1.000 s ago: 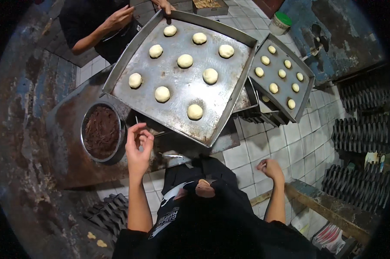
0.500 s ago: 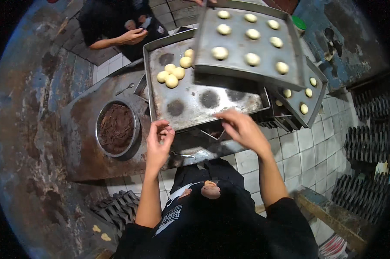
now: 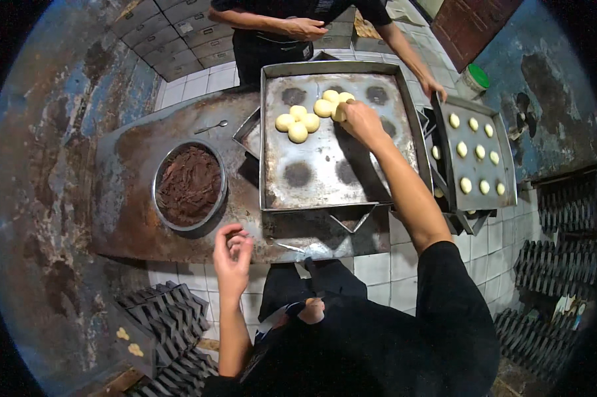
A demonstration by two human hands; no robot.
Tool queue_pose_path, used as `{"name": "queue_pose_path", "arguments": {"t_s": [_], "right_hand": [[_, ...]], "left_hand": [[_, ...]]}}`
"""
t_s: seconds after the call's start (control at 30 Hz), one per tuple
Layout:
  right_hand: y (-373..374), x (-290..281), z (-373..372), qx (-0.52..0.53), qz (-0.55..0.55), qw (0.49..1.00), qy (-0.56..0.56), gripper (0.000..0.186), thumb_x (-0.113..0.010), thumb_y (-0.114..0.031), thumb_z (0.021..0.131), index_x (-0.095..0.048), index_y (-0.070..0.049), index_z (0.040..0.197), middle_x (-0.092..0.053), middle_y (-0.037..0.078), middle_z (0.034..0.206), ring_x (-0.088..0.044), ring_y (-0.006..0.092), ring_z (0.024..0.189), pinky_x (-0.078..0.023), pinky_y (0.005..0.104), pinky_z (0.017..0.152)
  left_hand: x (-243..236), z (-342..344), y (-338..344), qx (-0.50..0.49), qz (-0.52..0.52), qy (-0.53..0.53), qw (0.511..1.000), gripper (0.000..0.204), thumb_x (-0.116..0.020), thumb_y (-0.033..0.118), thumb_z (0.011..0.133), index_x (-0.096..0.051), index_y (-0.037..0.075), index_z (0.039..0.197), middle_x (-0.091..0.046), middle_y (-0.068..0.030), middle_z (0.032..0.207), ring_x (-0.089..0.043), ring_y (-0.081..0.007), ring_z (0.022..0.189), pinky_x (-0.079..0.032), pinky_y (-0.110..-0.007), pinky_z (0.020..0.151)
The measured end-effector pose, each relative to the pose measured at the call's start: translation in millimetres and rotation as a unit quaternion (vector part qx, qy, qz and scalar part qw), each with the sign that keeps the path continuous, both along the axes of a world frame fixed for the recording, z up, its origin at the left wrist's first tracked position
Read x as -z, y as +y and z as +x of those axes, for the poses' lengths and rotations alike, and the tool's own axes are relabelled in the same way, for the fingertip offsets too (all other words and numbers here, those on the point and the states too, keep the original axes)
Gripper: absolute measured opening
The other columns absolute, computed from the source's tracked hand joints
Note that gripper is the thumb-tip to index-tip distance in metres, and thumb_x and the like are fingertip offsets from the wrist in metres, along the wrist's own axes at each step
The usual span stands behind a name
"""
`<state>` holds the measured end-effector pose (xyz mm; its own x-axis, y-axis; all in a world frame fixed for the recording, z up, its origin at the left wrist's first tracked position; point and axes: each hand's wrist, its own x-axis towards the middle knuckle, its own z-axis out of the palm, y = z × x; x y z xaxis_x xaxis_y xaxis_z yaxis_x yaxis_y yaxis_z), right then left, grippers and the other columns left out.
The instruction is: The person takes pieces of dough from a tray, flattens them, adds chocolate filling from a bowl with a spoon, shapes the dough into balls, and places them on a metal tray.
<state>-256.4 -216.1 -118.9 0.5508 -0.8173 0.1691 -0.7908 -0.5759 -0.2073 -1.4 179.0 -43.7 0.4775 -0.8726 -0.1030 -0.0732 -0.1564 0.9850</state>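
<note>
My right hand point(image 3: 360, 123) reaches into a square metal tray point(image 3: 283, 199), its fingers closed on a pale dough ball at the edge of a clustered group of balls point(image 3: 324, 108). Another cluster of dough balls point(image 3: 298, 132) sits just left of it, among dark round stains. My left hand point(image 3: 232, 262) hangs empty near the worktop's front edge, fingers loosely curved and apart. Beside it, a round steel bowl point(image 3: 187, 186) holds brown, paste-like stuff. A metal utensil point(image 3: 289, 247) lies below the tray, and a spoon point(image 3: 212, 126) lies behind the bowl.
Across the worktop point(image 3: 123, 198), a co-worker point(image 3: 259, 49) grips a tray of spaced dough balls point(image 3: 480, 165) on the right-hand stack. A green-lidded bucket point(image 3: 472, 81) stands behind. Stacks of dark moulds point(image 3: 551, 268) line the right; more point(image 3: 163, 311) sit at lower left.
The co-worker has shifted the upper tray of spaced dough balls rightward and down, exposing the tray with clusters. My right hand has risen into that tray; my left hand stays low near the worktop's edge.
</note>
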Motion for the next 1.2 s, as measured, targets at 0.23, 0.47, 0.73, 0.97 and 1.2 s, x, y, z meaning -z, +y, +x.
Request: {"name": "queue_pose_path", "arguments": {"t_s": [0.23,0.47,0.73,0.97,1.2], "right_hand": [[-27,6,-42,0.052,-0.004,0.999,0.002,0.044,-0.087,-0.034,0.080,-0.072,-0.009,0.112,-0.072,0.020,0.110,-0.071,0.0410,0.105,-0.058,0.0533,0.086],[8,-36,-29,-0.059,0.202,0.977,-0.030,0.025,-0.069,-0.023,0.087,-0.070,-0.001,0.098,-0.072,0.019,0.086,-0.071,0.0332,0.089,-0.054,0.0460,0.078],[232,-84,90,-0.046,0.508,0.788,-0.345,0.024,-0.070,-0.010,0.090,-0.070,0.001,0.111,-0.070,0.002,0.097,-0.063,0.0080,0.090,-0.052,0.0254,0.080],[297,-81,224,0.036,0.408,0.736,-0.539,0.019,-0.071,-0.018,0.103,-0.066,-0.001,0.097,-0.063,-0.003,0.083,-0.056,0.0052,0.078,-0.047,0.0231,0.071],[294,-85,284,0.043,0.428,0.713,-0.554,0.022,-0.074,-0.018,0.103,-0.078,0.003,0.099,-0.078,0.004,0.091,-0.067,0.0046,0.080,-0.052,0.0228,0.069]], "left_hand": [[23,43,34,-0.044,-0.007,0.032,0.999,0.032,-0.067,0.002,0.101,-0.055,0.003,0.130,-0.062,-0.0040,0.110,-0.058,-0.0063,0.093,-0.047,-0.021,0.084],[20,59,10,0.024,0.010,0.067,0.997,0.034,-0.069,0.003,0.101,-0.055,0.003,0.132,-0.062,-0.0037,0.110,-0.058,-0.0072,0.095,-0.049,-0.025,0.087],[36,42,-65,0.144,-0.029,0.231,0.962,0.042,-0.044,0.036,0.117,-0.063,0.002,0.133,-0.068,-0.0099,0.126,-0.063,-0.0175,0.114,-0.047,-0.033,0.104],[22,85,-75,-0.033,-0.135,0.062,0.988,0.046,-0.052,0.038,0.115,-0.047,0.004,0.083,-0.037,-0.0008,0.069,-0.037,-0.0080,0.069,-0.036,-0.032,0.058],[-1,165,-40,0.100,-0.162,0.306,0.933,0.023,-0.066,0.026,0.108,-0.051,0.009,0.104,-0.060,0.0023,0.091,-0.052,-0.0036,0.082,-0.044,-0.023,0.072]]}}
